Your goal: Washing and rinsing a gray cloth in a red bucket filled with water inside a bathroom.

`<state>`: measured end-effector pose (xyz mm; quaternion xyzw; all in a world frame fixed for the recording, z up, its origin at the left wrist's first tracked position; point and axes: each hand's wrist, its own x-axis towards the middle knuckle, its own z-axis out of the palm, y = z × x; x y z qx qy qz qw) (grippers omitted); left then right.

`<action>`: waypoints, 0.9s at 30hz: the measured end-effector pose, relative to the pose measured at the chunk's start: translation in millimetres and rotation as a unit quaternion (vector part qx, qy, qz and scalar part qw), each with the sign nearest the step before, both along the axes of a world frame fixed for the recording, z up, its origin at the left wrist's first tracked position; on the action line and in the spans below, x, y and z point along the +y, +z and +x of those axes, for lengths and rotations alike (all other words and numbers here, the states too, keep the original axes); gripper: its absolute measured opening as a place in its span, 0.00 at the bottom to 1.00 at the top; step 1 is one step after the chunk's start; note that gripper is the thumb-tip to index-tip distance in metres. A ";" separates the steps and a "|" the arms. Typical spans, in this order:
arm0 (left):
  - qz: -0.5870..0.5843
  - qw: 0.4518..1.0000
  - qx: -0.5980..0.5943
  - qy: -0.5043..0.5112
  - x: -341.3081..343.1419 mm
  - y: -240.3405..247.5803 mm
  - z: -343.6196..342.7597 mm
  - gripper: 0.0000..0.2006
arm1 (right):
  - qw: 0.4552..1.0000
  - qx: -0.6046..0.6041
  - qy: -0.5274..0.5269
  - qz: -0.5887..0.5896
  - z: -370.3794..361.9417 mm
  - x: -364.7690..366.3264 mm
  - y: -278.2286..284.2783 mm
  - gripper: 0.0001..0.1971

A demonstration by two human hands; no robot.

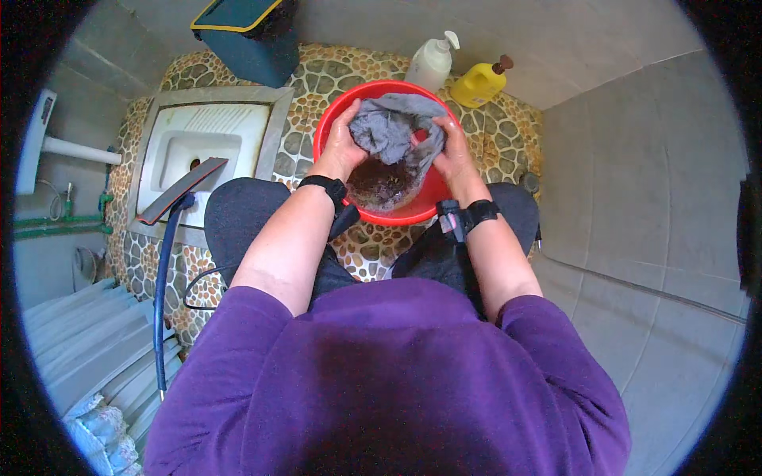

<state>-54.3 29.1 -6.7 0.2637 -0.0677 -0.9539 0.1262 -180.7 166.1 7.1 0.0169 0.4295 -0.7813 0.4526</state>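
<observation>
A wet grey cloth (385,131) is bunched up between my hands over a red basin (432,194). My left hand (343,147) grips its left side, and my right hand (452,151) grips the right side, where a fold hangs down. Dark brown, foamy water (383,184) lies in the basin under the cloth. The basin stands on the floor in front of my knees. Some of my fingers are hidden behind the cloth.
A white pump bottle (431,62) and a yellow pump bottle (479,83) stand behind the basin. To the left are a squat toilet (246,131), a long-handled squeegee (182,190) lying across it, and a dark bin (252,51). A tiled wall (635,159) rises at right.
</observation>
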 end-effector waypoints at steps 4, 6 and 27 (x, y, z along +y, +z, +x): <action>0.012 0.999 -0.037 0.008 1.0 -10.4 0.5 0.22 | 0.951 0.300 0.053 0.048 19.9 -5.4 -1.5 0.18; -0.032 0.997 -0.070 0.014 1.3 -25.1 5.9 0.23 | 0.832 0.547 0.035 0.084 52.4 -16.4 10.6 0.22; -0.102 0.979 -0.115 -0.131 37.2 -20.4 -11.3 0.13 | 0.726 0.475 0.133 0.479 -7.4 -26.7 -50.7 0.19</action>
